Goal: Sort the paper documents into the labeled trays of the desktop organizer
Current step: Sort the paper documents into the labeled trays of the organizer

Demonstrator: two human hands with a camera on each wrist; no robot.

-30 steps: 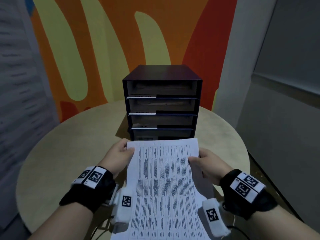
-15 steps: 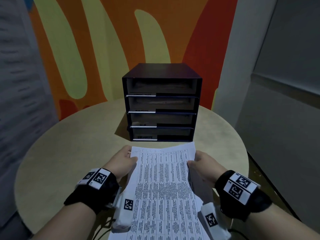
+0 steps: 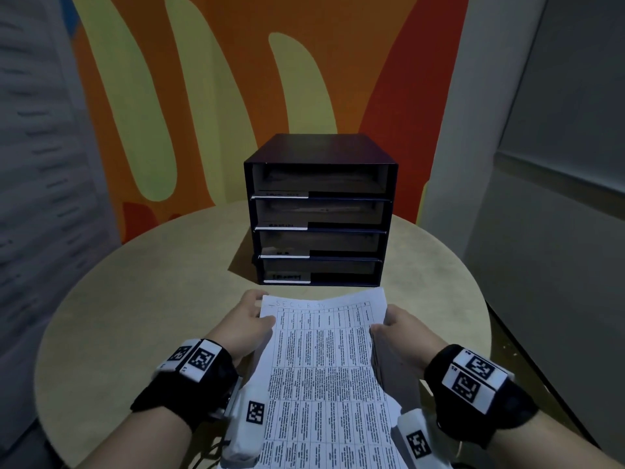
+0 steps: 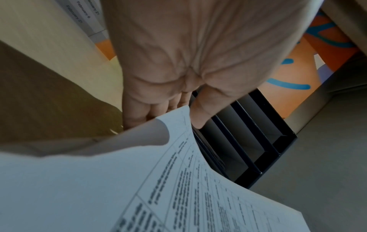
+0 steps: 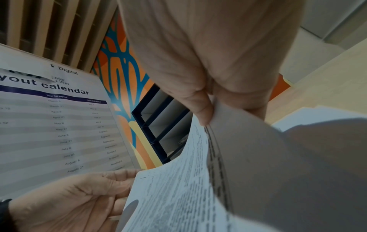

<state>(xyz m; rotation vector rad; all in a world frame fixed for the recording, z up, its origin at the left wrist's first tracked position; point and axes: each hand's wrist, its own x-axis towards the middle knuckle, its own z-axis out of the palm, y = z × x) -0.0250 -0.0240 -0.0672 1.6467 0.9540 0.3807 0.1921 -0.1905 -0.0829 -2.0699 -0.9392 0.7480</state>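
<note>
- Here the printed sheet [image 3: 324,370] was held in the air just in front of the desktop organizer [image 3: 319,211], its top edge toward the lowest tray and apart from it
- The left hand [image 3: 243,328] pinched the sheet's left edge near the top corner, thumb on the printed face and fingers [image 4: 139,113] curled underneath
- The right hand [image 3: 402,336] gripped the right edge opposite, thumb on top; in the right wrist view that edge looked like more than one sheet, though I could not tell how many
- A handwritten heading at the top of the sheet seemed to read SECURITY; the labels on the organizer's four trays were too dim to read
- The organizer stood upright on the round counter [image 3: 142,299], toward its far side, open fronts facing the person
- The paper would probably handle as light and limp: it bowed between the two hands and curled at the corner, so a two-sided grip near the leading edge suited it best
- My judgement is that it would need to go in flat and level, since a drooping front edge could catch on a tray lip and crumple
</note>
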